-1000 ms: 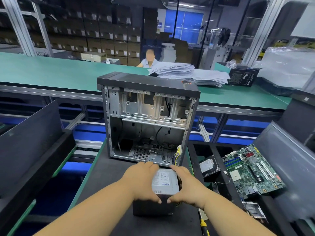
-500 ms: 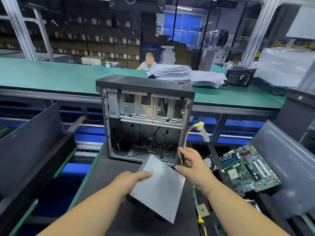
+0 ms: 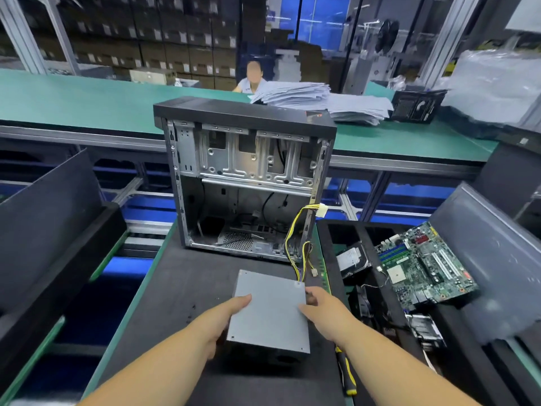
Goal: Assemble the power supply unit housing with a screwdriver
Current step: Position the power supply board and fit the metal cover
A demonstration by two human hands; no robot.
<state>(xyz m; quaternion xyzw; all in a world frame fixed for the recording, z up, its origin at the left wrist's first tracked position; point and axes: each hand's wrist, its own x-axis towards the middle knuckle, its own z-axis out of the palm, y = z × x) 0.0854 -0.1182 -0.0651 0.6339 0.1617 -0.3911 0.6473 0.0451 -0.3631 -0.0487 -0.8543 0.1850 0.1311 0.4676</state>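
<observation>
The PSU [image 3: 270, 313] is lying flat on the black mat [image 3: 181, 288], long axis pointing toward the case [image 3: 246, 183] just beyond — its cables [image 3: 297, 244] trailing inside. Left hand [image 3: 222, 320] and right hand [image 3: 322, 310] are gripping opposite edges; the screwdriver [image 3: 347, 373] is lying nearer the right.

We can read no text anywhere; the small sticker [image 3: 298, 285] on the power supply [image 3: 270, 313] is blurred
</observation>
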